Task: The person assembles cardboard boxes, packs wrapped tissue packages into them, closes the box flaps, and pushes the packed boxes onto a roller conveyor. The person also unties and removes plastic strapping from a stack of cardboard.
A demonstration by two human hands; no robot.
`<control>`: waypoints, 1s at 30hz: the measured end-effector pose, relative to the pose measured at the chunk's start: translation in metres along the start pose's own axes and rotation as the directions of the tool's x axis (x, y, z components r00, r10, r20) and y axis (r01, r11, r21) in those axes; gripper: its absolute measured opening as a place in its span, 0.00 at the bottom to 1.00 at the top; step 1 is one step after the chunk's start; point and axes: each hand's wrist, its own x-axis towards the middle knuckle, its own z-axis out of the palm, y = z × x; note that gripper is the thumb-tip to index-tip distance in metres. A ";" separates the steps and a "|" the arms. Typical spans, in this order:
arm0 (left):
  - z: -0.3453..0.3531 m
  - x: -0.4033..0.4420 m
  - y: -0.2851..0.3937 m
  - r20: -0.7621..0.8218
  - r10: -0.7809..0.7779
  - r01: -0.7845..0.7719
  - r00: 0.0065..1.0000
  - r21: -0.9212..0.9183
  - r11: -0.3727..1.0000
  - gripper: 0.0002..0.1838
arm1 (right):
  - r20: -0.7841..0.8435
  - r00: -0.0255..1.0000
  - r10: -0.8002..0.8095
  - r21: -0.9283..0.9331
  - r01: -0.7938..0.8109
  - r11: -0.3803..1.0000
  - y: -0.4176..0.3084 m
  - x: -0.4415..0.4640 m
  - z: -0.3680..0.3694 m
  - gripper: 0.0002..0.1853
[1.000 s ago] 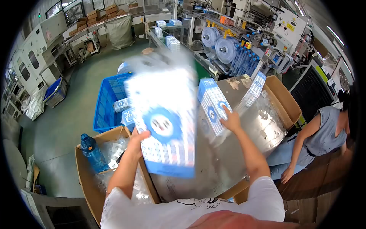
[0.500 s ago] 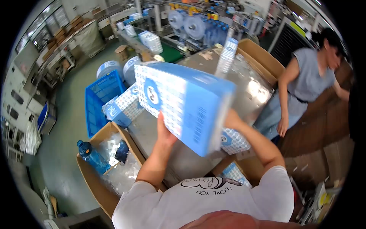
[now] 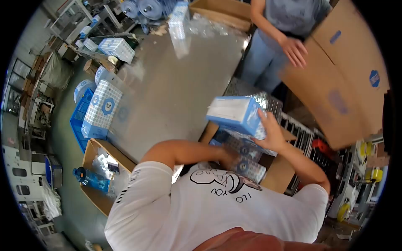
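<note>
One blue-and-white boxy pack (image 3: 231, 112), right hand (image 3: 271, 134) grasping; left hand (image 3: 231, 157) at brown cardboard carton (image 3: 279, 173), grip unclear; near white shirt (image 3: 217, 205) reads "YOU".

The head view looks down, close above the white shirt (image 3: 209, 213), across the table (image 3: 167, 94).

Factory pkg area, by look of it: steel-topped worktable (image 3: 167, 92), clear film rolls (image 3: 151, 7) up top, mach. cabinets (image 3: 16, 171) far L, roller conveyor (image 3: 305, 136), lg cardboard carton (image 3: 351, 75), multiple matching blue-white packs (image 3: 102, 106).
</note>
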 end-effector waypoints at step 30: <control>0.384 -0.177 0.007 0.426 -0.854 0.095 -0.298 -0.877 -0.471 0.34 | 0.655 0.740 0.151 0.023 -0.219 0.975 0.145 0.026 0.290 0.37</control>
